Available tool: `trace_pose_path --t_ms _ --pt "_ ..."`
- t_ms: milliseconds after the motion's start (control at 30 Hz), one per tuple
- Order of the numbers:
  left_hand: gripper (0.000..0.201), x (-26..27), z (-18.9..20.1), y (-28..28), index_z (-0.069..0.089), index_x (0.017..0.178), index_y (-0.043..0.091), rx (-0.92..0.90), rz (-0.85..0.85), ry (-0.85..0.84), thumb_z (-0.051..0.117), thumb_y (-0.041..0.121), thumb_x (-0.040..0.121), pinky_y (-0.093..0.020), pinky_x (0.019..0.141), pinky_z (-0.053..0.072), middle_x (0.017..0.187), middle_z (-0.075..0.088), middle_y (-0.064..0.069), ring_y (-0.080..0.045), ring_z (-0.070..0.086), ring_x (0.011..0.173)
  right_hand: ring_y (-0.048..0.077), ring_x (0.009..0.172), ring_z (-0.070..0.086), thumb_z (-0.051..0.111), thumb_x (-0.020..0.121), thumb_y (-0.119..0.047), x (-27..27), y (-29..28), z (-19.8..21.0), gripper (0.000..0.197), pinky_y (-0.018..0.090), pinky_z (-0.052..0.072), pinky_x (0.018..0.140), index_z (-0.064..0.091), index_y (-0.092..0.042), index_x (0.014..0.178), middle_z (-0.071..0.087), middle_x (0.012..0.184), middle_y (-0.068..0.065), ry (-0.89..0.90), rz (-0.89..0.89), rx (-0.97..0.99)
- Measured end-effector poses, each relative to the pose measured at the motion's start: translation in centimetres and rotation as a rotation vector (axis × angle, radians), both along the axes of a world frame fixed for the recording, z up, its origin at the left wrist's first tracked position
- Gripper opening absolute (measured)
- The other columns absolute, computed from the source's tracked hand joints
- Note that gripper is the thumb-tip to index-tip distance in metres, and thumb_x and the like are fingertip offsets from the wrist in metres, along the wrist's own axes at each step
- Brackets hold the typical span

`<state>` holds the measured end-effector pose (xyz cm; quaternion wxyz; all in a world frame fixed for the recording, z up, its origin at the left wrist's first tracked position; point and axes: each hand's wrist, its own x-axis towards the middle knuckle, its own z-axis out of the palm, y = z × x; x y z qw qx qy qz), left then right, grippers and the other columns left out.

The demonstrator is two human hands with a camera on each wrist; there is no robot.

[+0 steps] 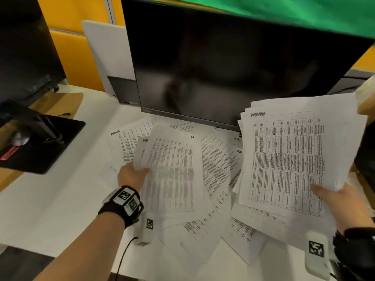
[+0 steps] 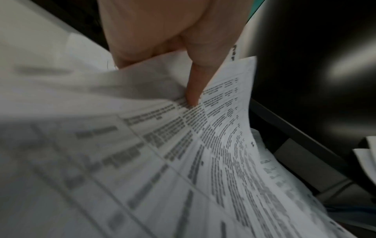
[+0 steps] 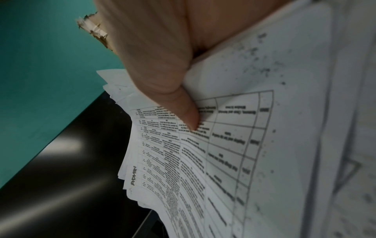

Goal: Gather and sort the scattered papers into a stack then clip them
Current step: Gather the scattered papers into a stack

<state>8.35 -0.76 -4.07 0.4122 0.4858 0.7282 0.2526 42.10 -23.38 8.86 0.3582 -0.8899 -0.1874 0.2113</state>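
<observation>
Printed white papers (image 1: 217, 165) lie scattered on the white desk (image 1: 50, 199) in front of a monitor. My right hand (image 1: 332, 197) grips a thick stack of sheets (image 1: 288, 155) headed "ADMIN", lifted above the desk at the right; its thumb (image 3: 183, 109) presses on the top page (image 3: 234, 145). My left hand (image 1: 134, 175) pinches the left edge of a printed sheet (image 1: 174, 167) in the middle of the pile, with the thumb (image 2: 193, 90) on top of that sheet (image 2: 183, 153). No clip is in view.
A large dark monitor (image 1: 233, 67) stands right behind the papers. A second monitor's black base (image 1: 40, 142) sits at the left, with brown cardboard (image 1: 60, 102) behind it. A cable (image 1: 123, 258) runs off the desk's front edge.
</observation>
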Motion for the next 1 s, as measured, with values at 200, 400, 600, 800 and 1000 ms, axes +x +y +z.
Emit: trace_pose_path --t_ms 200,400,600,800,1000 --pt "0.054 -2.0 -2.7 5.1 0.069 0.103 0.02 -0.1 -0.051 0.377 0.067 0.052 0.06 -0.044 0.09 0.052 0.11 0.065 -0.012 -0.032 0.061 0.105 0.033 0.105 0.058 0.06 0.089 -0.02 -2.1 1.0 -0.1 0.042 0.058 0.044 0.093 0.051 -0.021 0.129 0.062 0.115 0.007 0.023 0.06 0.058" --pt "0.038 -2.1 -1.3 5.9 0.065 0.102 0.008 -0.024 -0.045 0.294 0.069 0.028 0.069 -0.039 0.084 0.054 0.109 0.063 -0.012 -0.028 0.062 0.095 0.033 0.095 0.058 0.061 0.089 -0.018 -4.8 2.9 0.5 0.038 0.053 0.044 0.094 0.057 -0.004 0.124 0.062 0.102 0.017 0.052 0.107 0.083" --pt "0.039 -4.8 1.7 4.5 0.058 0.118 0.001 0.212 -0.233 0.018 0.066 0.018 0.084 -0.028 0.076 0.046 0.113 0.062 -0.012 -0.023 0.059 0.093 0.032 0.088 0.059 0.059 0.09 -0.014 -5.8 4.3 0.9 0.032 0.048 0.045 0.087 0.059 0.001 0.118 0.063 0.101 0.021 0.049 0.101 0.06" --pt "0.028 -10.1 7.0 3.3 0.066 0.106 0.02 0.232 -0.242 -0.527 0.069 0.011 0.079 -0.026 0.077 0.056 0.093 0.074 0.004 -0.004 0.071 0.084 0.037 0.098 0.061 0.059 0.09 -0.013 -6.7 4.6 0.2 0.032 0.052 0.046 0.092 0.058 0.0 0.119 0.066 0.108 0.022 0.058 0.103 0.04" --pt "0.037 -10.2 10.6 4.7 0.071 0.096 0.024 0.14 -0.335 -0.909 0.075 0.024 0.059 -0.033 0.067 0.06 0.099 0.076 -0.005 -0.021 0.074 0.087 0.028 0.094 0.059 0.062 0.088 -0.014 -9.5 5.8 -1.0 0.03 0.04 0.042 0.086 0.06 -0.008 0.118 0.065 0.104 0.013 0.133 0.191 0.069"
